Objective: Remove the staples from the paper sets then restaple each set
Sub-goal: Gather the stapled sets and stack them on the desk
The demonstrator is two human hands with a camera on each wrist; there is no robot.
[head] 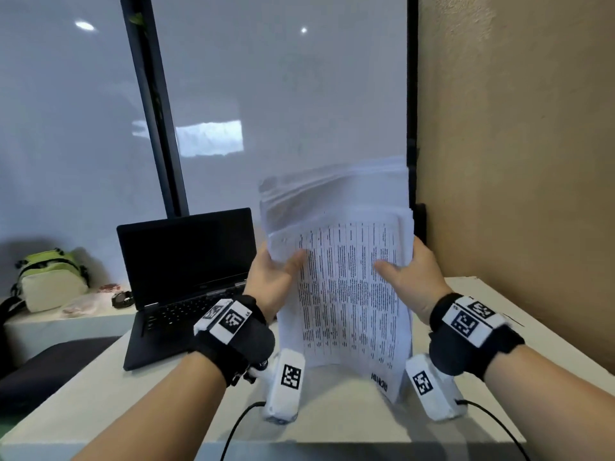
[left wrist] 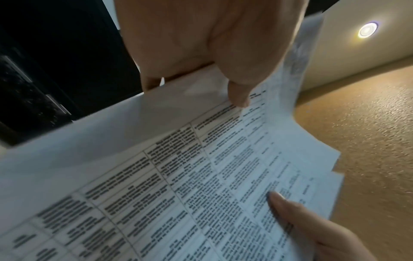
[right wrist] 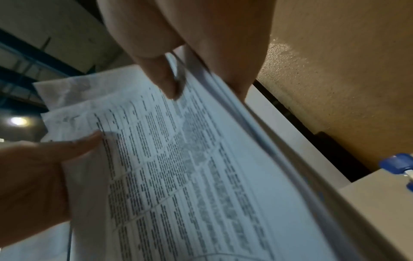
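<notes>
The left hand (head: 271,277) and right hand (head: 411,277) each pinch a side edge of the paper stack (head: 349,294), thumbs on the printed front sheet, fingers behind. The stack stands nearly upright between them, its bottom edge on the table (head: 332,414).

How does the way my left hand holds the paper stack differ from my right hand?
The left hand grips the paper stack at its left edge; the right hand grips the right edge. The left thumb lies near the printed table's margin, while the right thumb reaches further across the text. In the head view the left hand sits next to the laptop, the right nearer the tan wall. Both pinch the stack, thumbs in front, holding it upright over the table.
</notes>
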